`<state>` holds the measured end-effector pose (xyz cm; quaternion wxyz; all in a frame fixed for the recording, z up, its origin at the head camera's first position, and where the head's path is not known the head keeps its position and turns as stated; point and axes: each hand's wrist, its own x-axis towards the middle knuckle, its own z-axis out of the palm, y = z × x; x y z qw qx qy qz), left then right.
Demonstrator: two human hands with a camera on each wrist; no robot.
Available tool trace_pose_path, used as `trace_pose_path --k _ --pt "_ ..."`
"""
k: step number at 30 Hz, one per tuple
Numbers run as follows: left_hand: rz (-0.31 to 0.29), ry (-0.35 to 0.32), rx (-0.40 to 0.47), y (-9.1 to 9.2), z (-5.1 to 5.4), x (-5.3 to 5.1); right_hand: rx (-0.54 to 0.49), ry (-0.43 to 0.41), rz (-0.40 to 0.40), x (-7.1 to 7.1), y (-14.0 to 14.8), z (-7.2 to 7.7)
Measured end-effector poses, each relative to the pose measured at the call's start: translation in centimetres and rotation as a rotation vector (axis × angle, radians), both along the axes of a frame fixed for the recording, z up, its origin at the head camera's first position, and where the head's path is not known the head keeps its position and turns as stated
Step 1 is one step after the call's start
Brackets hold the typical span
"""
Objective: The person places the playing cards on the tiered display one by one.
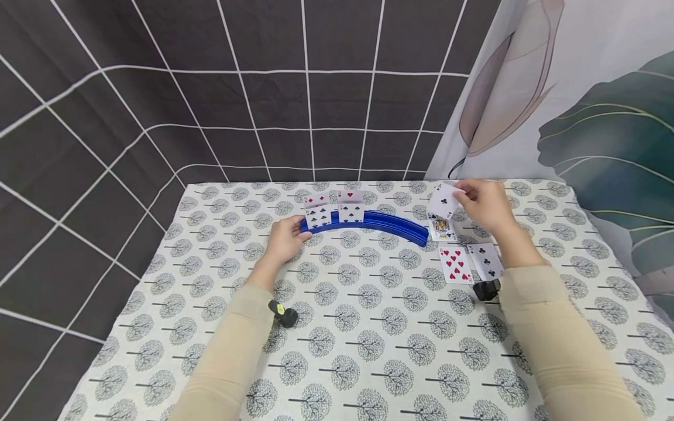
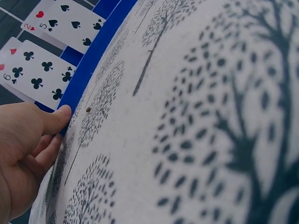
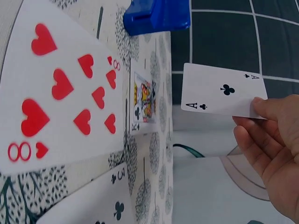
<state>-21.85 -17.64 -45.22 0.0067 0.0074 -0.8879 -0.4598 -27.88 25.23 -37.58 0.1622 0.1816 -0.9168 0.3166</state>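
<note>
A curved blue playing card holder (image 1: pixel 389 222) lies on the table, its left end pinched between the thumb and fingers of my left hand (image 1: pixel 286 238). In its slots stand the six of clubs (image 2: pixel 37 72) and the five of spades (image 2: pixel 70 22). Behind them rise a diamond card (image 1: pixel 316 200) and the two of hearts (image 1: pixel 350 196), partly covered. My right hand (image 1: pixel 487 204) pinches the ace of clubs (image 3: pixel 224 89) by one edge, raised above the table past the holder's right end. Below that card lies the king of clubs (image 3: pixel 144 100), partly hidden in the head view.
Nearer to me, the eight of hearts (image 1: pixel 455 264) and the three of clubs (image 1: pixel 487 261) lie face up beside each other. A tree-patterned cloth (image 1: pixel 368 339) covers the table. Dark tiled-pattern fabric (image 1: pixel 274 93) hangs behind, with a leaf-printed curtain (image 1: pixel 526 105) at the right.
</note>
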Motion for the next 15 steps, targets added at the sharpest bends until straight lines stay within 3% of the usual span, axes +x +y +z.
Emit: trace_pose_path --k 7,15 --pt "-0.001 0.006 -0.001 0.0 0.1 0.0 -0.004 -0.041 0.032 -0.1 -1.1 0.3" --pt "0.005 0.002 0.001 0.1 0.3 0.1 0.023 -0.023 0.079 -0.5 -2.8 0.2"
